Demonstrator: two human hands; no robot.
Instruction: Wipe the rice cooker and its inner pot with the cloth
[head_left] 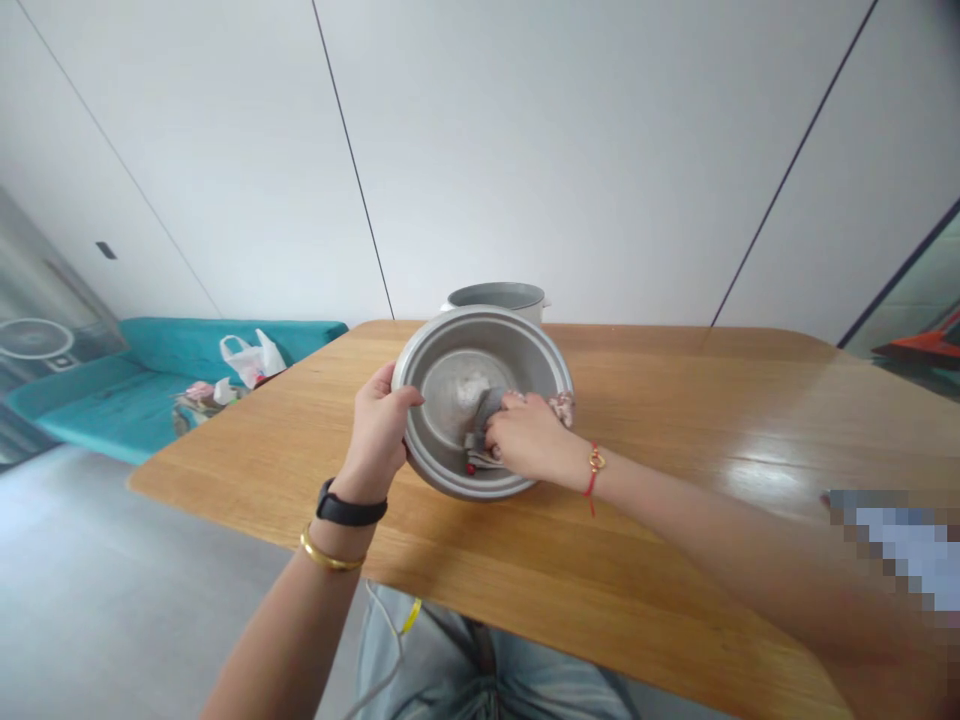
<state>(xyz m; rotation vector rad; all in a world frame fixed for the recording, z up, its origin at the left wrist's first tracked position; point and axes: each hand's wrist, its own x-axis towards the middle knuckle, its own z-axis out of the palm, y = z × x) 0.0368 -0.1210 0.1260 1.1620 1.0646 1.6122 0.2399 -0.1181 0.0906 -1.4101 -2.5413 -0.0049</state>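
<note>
A round grey metal pot (450,385) is tilted up over the wooden table, its open inside facing me. My left hand (381,425) grips the pot's left rim, thumb over the edge and fingers behind it. Inside the pot, at its lower right, my right hand (529,435) is closed on a grey cloth (489,408) pressed to the inner surface. Part of the cloth with a small red spot hangs below the fingers, and a patterned pinkish piece shows at the right rim. Behind the pot stands a white cooker body (531,312) with a grey inside.
The wooden table (675,400) spreads out on both sides. A flat object (900,540), blurred by pixels, lies at its right edge. At the left stands a teal sofa (97,390) with a white plastic bag (251,360). A white cable (397,640) hangs near my legs.
</note>
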